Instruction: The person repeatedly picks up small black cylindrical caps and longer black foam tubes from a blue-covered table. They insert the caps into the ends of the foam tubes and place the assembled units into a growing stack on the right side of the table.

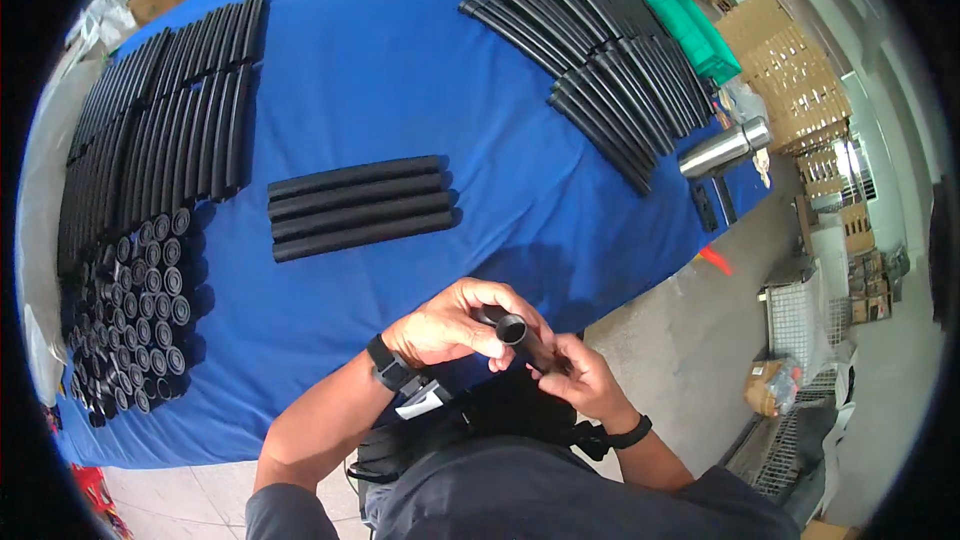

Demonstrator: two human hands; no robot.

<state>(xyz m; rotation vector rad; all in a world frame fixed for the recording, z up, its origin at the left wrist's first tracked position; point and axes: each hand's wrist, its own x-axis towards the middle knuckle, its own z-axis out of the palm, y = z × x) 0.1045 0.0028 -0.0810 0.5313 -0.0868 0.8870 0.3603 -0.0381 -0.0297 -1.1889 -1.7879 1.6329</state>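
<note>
My right hand (590, 380) grips a short-looking, foreshortened black tube (535, 350), its open round end facing up toward me. My left hand (465, 325) curls beside that open end, with a small black part (489, 314) between thumb and fingers. It looks like a round cap, though the fingers hide most of it. Just beyond my hands, several black tubes (360, 205) lie side by side on the blue cloth. Many round black caps (145, 305) with ringed faces stand grouped at the left.
The blue-covered table (350, 70) carries rows of black tubes (190, 130) at far left and stacked tubes (600, 60) at far right. Beside these are a green bin (690, 30) and a steel flask (722, 147). A wire basket (800, 325) stands on the floor at right.
</note>
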